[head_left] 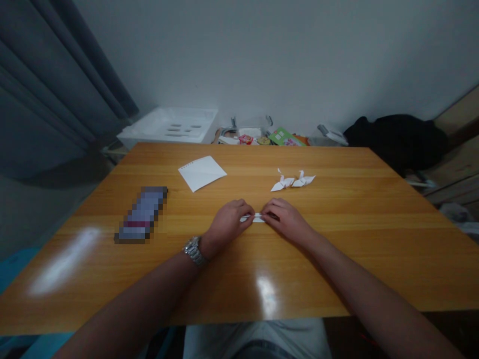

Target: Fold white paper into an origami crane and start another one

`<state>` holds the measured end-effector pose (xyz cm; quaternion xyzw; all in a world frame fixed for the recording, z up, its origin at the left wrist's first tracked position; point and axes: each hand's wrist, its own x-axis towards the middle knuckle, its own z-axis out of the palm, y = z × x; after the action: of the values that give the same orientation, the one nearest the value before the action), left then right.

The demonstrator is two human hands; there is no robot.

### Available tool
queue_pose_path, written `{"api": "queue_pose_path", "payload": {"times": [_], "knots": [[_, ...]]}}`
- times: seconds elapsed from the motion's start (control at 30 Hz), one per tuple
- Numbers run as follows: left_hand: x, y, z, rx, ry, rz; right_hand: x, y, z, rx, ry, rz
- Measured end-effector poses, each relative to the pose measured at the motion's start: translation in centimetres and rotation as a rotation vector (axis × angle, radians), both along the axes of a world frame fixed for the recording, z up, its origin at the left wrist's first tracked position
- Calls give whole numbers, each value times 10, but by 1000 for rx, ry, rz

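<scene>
Both hands meet over a small folded piece of white paper [258, 218] at the middle of the wooden table [299, 269]. My left hand [232, 219], with a metal watch [194, 251] at its wrist, pinches the paper's left end. At the right end, the fingers of my right hand [285, 219] are closed on the same paper. Fingertips cover much of it, so its full shape is hidden. Just beyond my right hand stand two folded paper birds [282, 184], side by side, with white wings and raised necks.
A loose white sheet [202, 173] with a perforated edge lies at the back left. Nearer on the left is a blurred-out phone [142, 214]. Behind the table are a white plastic tray [149, 124], a green packet [286, 136] and a black cloth-like heap [396, 139].
</scene>
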<state>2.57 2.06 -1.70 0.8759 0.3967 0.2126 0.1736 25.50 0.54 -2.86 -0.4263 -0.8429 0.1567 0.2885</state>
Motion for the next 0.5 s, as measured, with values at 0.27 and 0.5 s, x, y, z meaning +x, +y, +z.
{"api": "queue_pose_path", "payload": {"times": [0.27,0.5], "knots": [[1,1,-2,31,2,-41,-3,0,0,19,-8,5],[2,-1,4,-11,12,13,5,1,3,-12,-42,2]]}}
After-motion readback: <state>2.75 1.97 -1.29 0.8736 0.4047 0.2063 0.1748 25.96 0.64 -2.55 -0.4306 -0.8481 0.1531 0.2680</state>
